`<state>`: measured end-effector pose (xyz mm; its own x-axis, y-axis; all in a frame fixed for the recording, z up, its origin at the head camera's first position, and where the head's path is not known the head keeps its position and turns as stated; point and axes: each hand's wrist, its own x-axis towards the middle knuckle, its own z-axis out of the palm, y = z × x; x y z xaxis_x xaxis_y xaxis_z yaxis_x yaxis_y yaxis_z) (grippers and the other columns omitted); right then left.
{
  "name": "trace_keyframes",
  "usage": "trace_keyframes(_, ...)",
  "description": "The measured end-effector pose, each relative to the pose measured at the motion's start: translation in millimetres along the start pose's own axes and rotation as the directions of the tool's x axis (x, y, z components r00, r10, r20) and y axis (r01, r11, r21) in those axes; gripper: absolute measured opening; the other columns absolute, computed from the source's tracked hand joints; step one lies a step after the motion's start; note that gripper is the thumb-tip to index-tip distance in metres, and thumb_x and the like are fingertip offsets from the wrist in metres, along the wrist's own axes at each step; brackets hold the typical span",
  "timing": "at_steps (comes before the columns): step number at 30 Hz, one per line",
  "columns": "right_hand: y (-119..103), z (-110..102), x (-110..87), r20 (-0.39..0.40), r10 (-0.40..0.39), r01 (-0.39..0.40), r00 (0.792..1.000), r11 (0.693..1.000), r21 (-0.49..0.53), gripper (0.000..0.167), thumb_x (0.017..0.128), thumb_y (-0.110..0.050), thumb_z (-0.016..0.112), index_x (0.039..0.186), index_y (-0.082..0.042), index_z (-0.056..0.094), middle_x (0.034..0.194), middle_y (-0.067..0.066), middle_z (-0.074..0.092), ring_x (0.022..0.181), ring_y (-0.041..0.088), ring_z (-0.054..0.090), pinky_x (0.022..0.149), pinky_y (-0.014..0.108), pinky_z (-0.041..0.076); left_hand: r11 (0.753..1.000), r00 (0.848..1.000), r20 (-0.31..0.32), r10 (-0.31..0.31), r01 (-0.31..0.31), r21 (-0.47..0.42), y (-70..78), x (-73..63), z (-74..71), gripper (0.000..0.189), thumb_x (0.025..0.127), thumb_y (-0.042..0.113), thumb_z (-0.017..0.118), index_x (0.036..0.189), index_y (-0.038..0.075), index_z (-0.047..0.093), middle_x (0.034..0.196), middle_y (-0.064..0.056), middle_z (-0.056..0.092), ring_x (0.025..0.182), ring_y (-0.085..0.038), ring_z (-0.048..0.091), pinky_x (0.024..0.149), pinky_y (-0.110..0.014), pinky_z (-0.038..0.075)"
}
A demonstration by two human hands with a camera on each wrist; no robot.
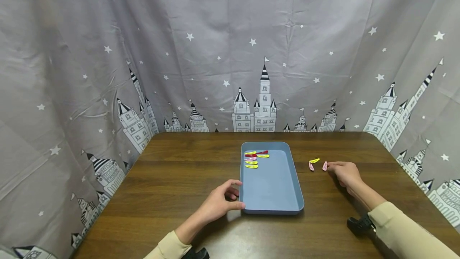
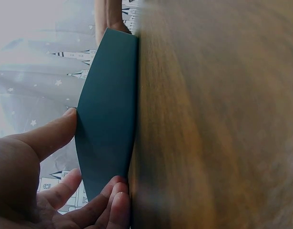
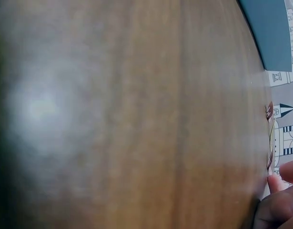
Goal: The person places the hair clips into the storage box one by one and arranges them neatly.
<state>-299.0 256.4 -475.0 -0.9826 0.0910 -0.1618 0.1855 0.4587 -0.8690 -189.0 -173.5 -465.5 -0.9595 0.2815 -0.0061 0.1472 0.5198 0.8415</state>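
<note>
A blue-grey tray [image 1: 274, 187] lies on the table with several yellow, red and pink snap hair clips [image 1: 251, 162] near its far left corner. My left hand [image 1: 221, 203] rests at its near left side, thumb and index finger on the rim. In the left wrist view, the other fingers [image 2: 118, 205] lie against the tray's outer wall [image 2: 108, 114]. Right of the tray, my right hand [image 1: 345, 174] pinches the end of a pink hair clip [image 1: 325, 166]. Beside it lie a yellow clip [image 1: 314, 160] and another pink clip [image 1: 311, 166].
The brown wooden table [image 1: 187, 151] extends around the tray. A grey curtain [image 1: 230, 51] printed with castles and stars hangs behind and at both sides. Dark wrist devices are partly visible by both sleeves, the right one [image 1: 359, 226] most plainly.
</note>
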Motion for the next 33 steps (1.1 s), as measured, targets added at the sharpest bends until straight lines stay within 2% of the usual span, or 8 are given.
trace_keyframes(2, -0.4, 0.1, 1.5, 0.013, 0.001, -0.001, 1.000, 1.000, 0.005, 0.045, 0.092, -0.016, 0.060, 0.131, 0.006, 0.062, 0.055, -0.013, 0.042, 0.045, 0.003, 0.034, 0.045, 0.024, 0.036, 1.000, 1.000, 0.001, -0.011, 0.011, -0.006, 0.1, 0.6, 0.2, 0.058, 0.082, 0.030, 0.084, 0.132, 0.015, 0.059, 0.106, -0.003, 0.068, 0.098, -0.020, 0.063, 0.084, -0.038, 0.048)
trace_keyframes(7, -0.5, 0.3, 3.6, 0.034, 0.005, -0.005, 0.999, 1.000, 0.014, 0.044, 0.093, -0.016, 0.060, 0.131, 0.006, 0.062, 0.056, -0.011, 0.038, 0.045, 0.004, 0.032, 0.044, 0.024, 0.034, 1.000, 1.000, 0.000, -0.010, 0.010, -0.006, -0.4, 1.5, 0.1, 0.058, 0.082, 0.030, 0.084, 0.132, 0.014, 0.059, 0.106, -0.003, 0.068, 0.098, -0.020, 0.063, 0.084, -0.039, 0.048)
trace_keyframes(13, 0.1, 0.8, 5.3, 0.038, 0.008, -0.008, 0.999, 1.000, -0.009, 0.040, 0.094, -0.017, 0.061, 0.128, 0.004, 0.064, 0.062, -0.008, 0.043, 0.046, 0.006, 0.033, 0.045, 0.025, 0.035, 1.000, 1.000, -0.002, -0.012, 0.012, -0.009, -0.1, 1.4, -0.1, 0.057, 0.082, 0.030, 0.084, 0.131, 0.015, 0.059, 0.106, -0.003, 0.068, 0.098, -0.021, 0.062, 0.085, -0.039, 0.048)
trace_keyframes(18, 3.1, -1.7, 3.5, 0.055, 0.006, -0.007, 0.998, 1.000, 0.028, 0.044, 0.095, -0.017, 0.061, 0.131, 0.008, 0.060, 0.058, -0.011, 0.041, 0.046, 0.005, 0.032, 0.045, 0.024, 0.034, 1.000, 1.000, -0.001, -0.016, 0.016, -0.007, 1.4, 0.6, -0.1, 0.057, 0.082, 0.029, 0.084, 0.131, 0.015, 0.059, 0.106, -0.004, 0.068, 0.098, -0.021, 0.063, 0.085, -0.038, 0.047)
trace_keyframes(22, 6.5, -3.0, 3.3, 0.063, -0.007, 0.004, 0.998, 0.999, 0.039, 0.045, 0.093, -0.015, 0.067, 0.129, 0.011, 0.059, 0.055, -0.013, 0.041, 0.044, 0.003, 0.030, 0.044, 0.023, 0.033, 1.000, 1.000, -0.003, -0.009, 0.009, -0.001, 2.1, 0.2, -0.2, 0.057, 0.082, 0.029, 0.084, 0.131, 0.014, 0.059, 0.107, -0.005, 0.068, 0.098, -0.022, 0.063, 0.084, -0.038, 0.048)
trace_keyframes(25, 8.4, -2.9, 3.7, 0.058, -0.016, 0.014, 0.998, 0.999, 0.031, 0.046, 0.090, -0.015, 0.070, 0.127, 0.011, 0.060, 0.051, -0.015, 0.037, 0.042, 0.002, 0.029, 0.043, 0.023, 0.033, 1.000, 1.000, -0.006, -0.007, 0.007, 0.002, 2.3, 0.0, -0.2, 0.057, 0.082, 0.029, 0.084, 0.131, 0.015, 0.059, 0.106, -0.005, 0.068, 0.098, -0.021, 0.063, 0.084, -0.038, 0.048)
trace_keyframes(33, 7.9, -1.0, 1.7, 0.016, -0.026, 0.026, 1.000, 1.000, 0.017, 0.042, 0.088, -0.012, 0.071, 0.121, 0.013, 0.063, 0.045, -0.016, 0.031, 0.039, 0.002, 0.029, 0.040, 0.024, 0.031, 1.000, 1.000, -0.004, -0.011, 0.011, -0.005, 1.0, 0.3, 0.2, 0.058, 0.082, 0.030, 0.084, 0.131, 0.015, 0.059, 0.107, -0.004, 0.068, 0.098, -0.021, 0.063, 0.085, -0.039, 0.048)
